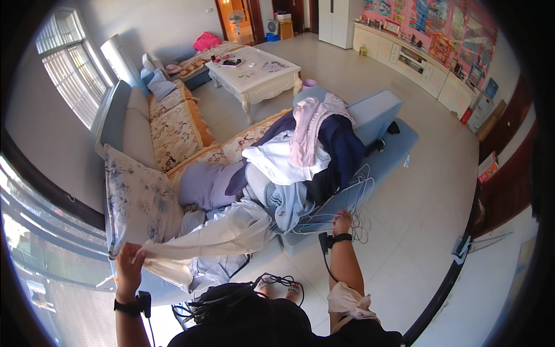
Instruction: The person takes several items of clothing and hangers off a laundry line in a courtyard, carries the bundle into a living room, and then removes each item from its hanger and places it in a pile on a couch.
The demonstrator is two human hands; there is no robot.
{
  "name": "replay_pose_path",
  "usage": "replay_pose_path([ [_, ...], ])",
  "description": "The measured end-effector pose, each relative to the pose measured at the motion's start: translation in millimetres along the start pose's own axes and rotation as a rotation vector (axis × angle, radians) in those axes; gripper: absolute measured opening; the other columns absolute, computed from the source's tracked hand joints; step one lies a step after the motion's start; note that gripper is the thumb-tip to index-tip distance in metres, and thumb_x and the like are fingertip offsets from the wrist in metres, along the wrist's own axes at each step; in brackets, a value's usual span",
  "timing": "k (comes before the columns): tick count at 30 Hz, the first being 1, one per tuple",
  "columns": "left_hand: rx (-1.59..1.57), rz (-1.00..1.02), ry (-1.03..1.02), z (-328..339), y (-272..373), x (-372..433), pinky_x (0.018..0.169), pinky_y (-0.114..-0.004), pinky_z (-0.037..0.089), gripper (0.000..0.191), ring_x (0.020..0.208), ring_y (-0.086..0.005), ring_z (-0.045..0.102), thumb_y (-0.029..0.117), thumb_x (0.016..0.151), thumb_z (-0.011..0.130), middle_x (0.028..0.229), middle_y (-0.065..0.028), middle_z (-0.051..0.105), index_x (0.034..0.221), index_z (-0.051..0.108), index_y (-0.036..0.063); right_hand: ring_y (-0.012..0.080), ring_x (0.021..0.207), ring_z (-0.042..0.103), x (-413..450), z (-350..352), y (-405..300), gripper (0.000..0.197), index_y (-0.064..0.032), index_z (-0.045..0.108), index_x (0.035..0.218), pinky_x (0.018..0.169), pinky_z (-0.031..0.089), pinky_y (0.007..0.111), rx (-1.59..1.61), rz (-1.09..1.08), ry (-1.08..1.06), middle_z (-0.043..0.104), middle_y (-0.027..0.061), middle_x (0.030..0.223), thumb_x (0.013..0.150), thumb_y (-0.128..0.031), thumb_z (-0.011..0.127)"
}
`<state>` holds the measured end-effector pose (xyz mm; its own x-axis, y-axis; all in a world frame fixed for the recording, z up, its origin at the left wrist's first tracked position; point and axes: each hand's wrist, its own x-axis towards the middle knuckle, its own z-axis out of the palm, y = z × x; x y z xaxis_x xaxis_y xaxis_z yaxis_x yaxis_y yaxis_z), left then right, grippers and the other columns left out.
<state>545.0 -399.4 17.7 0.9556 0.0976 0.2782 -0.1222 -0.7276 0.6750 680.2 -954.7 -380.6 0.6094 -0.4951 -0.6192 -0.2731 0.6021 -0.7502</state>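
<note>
My left hand (130, 260) pinches one end of a white cloth garment (225, 230), which stretches right across the sofa's near corner. My right hand (342, 221) is at a bunch of wire clothes hangers (357, 191) by the sofa's blue back; its fingers look curled on a hanger, though the contact is small in view. Between and beyond the hands lies a heap of clothes: a light blue garment (290, 208), a white shirt (282, 156), a pink knitted garment (305, 130), dark navy clothing (342, 147) and a greyish purple piece (208, 184). A grey garment (217, 271) hangs under the white cloth.
A floral cushion (141, 199) leans at the sofa's left corner. Beyond the sofa (173, 134) stands a white coffee table (256, 71) with small items. Black cables (282, 281) hang before me above my feet. A window (71, 65) is at left, a long low cabinet (416, 65) far right.
</note>
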Motion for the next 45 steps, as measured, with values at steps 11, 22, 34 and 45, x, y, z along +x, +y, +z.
replay_pose_path([
  [11,-0.35,0.209,-0.103,19,76,37,0.067,-0.025,0.047,0.012,0.074,-0.0119,0.058,0.005,0.086,0.066,0.083,-0.0055,0.061,0.087,0.055,0.0001,0.0172,0.09,0.062,-262,151,-59,0.085,-0.0071,0.031,0.14,0.074,0.052,0.031,-0.668,-0.662,-1.24,0.051,0.0167,0.123,0.073,-0.021,0.081],
  [22,-0.264,0.202,0.164,-22,17,4,0.086,-0.032,0.048,0.025,0.098,-0.0218,0.062,0.003,0.082,0.068,0.108,-0.0116,0.064,0.104,0.057,-0.0015,0.029,0.092,0.062,-350,354,-169,0.019,-0.0019,0.058,0.103,0.08,0.049,0.039,-0.623,-1.484,-1.0,0.065,0.017,0.097,0.088,-0.013,0.055],
  [34,0.126,-0.716,-0.141,88,-280,-186,0.08,-0.04,0.05,0.046,0.09,-0.0325,0.063,0.035,0.076,0.074,0.096,-0.017,0.065,0.104,0.059,0.0021,0.0293,0.121,0.05,-214,220,-418,0.044,0.0006,0.052,0.126,0.102,0.037,0.036,-1.22,-1.992,-0.289,0.057,0.0178,0.125,0.082,0.003,0.056],
  [45,-0.378,-0.925,-0.46,131,-266,-162,0.054,-0.028,0.053,0.027,0.054,-0.0189,0.066,0.023,0.085,0.062,0.059,-0.0105,0.065,0.082,0.064,-0.0035,0.0363,0.109,0.055,-275,145,-243,0.033,0.0006,0.056,0.108,0.095,0.042,0.04,-1.399,-1.672,-0.636,0.057,0.0181,0.117,0.076,0.002,0.061],
])
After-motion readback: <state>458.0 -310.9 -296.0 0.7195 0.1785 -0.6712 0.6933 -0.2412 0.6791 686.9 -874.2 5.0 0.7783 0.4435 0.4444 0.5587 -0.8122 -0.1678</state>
